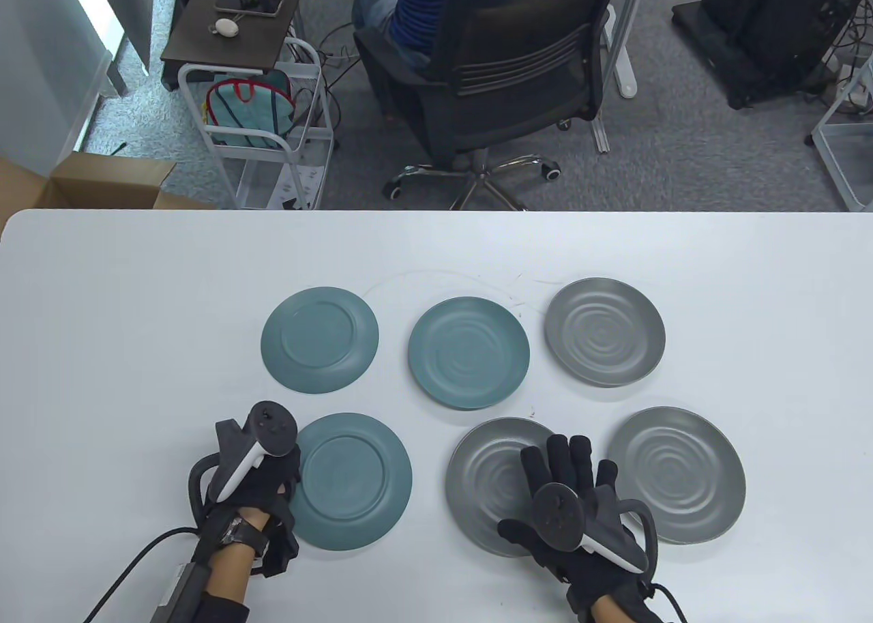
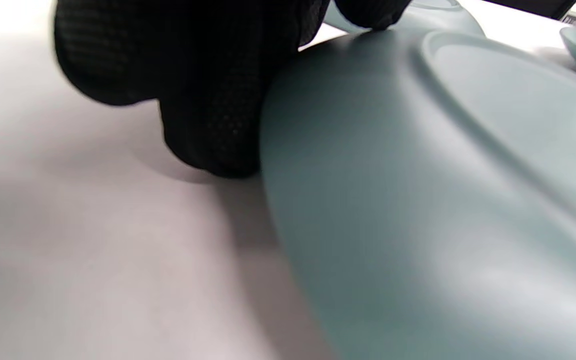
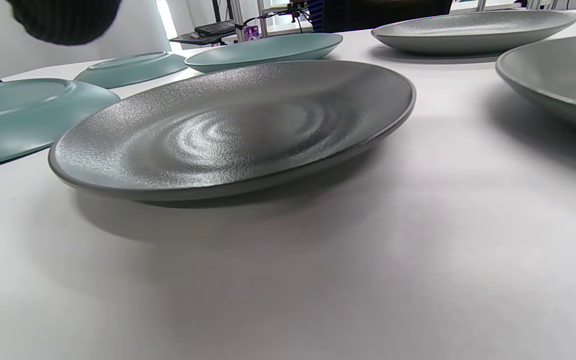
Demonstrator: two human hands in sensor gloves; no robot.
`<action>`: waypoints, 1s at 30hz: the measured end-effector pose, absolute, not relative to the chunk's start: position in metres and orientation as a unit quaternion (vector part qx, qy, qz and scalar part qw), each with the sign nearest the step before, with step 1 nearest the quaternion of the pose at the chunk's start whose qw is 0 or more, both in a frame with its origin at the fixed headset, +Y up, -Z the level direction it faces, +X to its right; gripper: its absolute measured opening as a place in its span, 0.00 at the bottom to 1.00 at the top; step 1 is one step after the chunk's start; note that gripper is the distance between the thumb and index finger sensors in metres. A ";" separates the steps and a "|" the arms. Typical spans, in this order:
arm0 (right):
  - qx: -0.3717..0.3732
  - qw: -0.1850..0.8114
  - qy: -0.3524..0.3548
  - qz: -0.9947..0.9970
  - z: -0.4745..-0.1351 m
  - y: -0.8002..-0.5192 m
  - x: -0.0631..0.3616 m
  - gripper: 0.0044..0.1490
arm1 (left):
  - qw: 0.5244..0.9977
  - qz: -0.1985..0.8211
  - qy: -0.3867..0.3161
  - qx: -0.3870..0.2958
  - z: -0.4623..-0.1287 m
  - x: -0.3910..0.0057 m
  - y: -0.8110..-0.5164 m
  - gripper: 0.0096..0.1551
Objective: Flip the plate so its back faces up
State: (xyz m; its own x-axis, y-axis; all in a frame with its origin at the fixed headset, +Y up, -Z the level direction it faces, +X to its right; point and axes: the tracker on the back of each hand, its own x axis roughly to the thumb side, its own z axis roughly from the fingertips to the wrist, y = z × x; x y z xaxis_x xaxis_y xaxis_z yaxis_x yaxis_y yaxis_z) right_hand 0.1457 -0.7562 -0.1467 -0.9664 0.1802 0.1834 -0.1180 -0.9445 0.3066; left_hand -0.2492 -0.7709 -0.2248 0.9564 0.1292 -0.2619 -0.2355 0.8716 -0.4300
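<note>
Six plates lay in two rows on the white table (image 1: 102, 295), two teal ones already back up, so the ripple-faced near grey plate (image 1: 487, 476) looked next for flipping. The right hand (image 1: 580, 493) hovered over it, fingers spread flat, gripping nothing. The left hand (image 1: 256, 476) touched the near teal plate (image 1: 354, 483)'s rim, apparently steadying it; its grip I couldn't tell.

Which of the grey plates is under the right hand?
The front-row middle grey rippled plate; the right hand hovers over its near edge. The other two grey plates are uncovered.
</note>
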 end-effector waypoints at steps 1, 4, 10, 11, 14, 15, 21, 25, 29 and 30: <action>0.105 0.076 0.147 0.981 -0.147 -0.756 0.146 0.63 | 0.961 0.090 0.114 -0.234 -0.225 -0.248 -0.771 0.36; 0.104 0.076 0.147 0.981 -0.147 -0.756 0.146 0.63 | 0.964 0.068 0.110 -0.234 -0.226 -0.245 -0.772 0.36; 0.105 0.075 0.148 0.981 -0.147 -0.756 0.145 0.63 | 0.965 0.045 0.108 -0.235 -0.226 -0.241 -0.771 0.36; 0.105 0.074 0.148 0.981 -0.147 -0.756 0.145 0.63 | 0.966 0.036 0.108 -0.232 -0.226 -0.241 -0.770 0.37; 0.106 0.073 0.148 0.981 -0.146 -0.756 0.145 0.63 | 0.968 0.019 0.104 -0.229 -0.226 -0.239 -0.769 0.37; 0.107 0.073 0.147 0.981 -0.146 -0.756 0.145 0.63 | 0.968 0.017 0.101 -0.228 -0.226 -0.237 -0.767 0.37; 0.111 0.072 0.144 0.981 -0.146 -0.756 0.143 0.63 | 0.974 0.025 0.073 -0.212 -0.231 -0.217 -0.748 0.41; 0.112 0.075 0.145 0.980 -0.146 -0.756 0.142 0.63 | 0.982 0.029 0.043 -0.180 -0.242 -0.188 -0.723 0.46; 0.112 0.076 0.149 0.980 -0.146 -0.757 0.141 0.63 | 0.986 0.030 0.008 -0.165 -0.257 -0.149 -0.702 0.47; 0.111 0.076 0.150 0.980 -0.146 -0.757 0.141 0.63 | 0.986 0.032 -0.002 -0.161 -0.262 -0.137 -0.698 0.48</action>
State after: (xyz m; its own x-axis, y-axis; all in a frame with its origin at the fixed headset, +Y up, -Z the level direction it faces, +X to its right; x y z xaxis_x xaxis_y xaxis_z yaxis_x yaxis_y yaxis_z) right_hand 0.1412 -0.7566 -0.1463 -0.9637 0.1820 0.1953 -0.1154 -0.9437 0.3099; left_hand -0.1373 -0.6983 -0.2615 0.9980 0.0632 -0.0062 -0.0619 0.9461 -0.3179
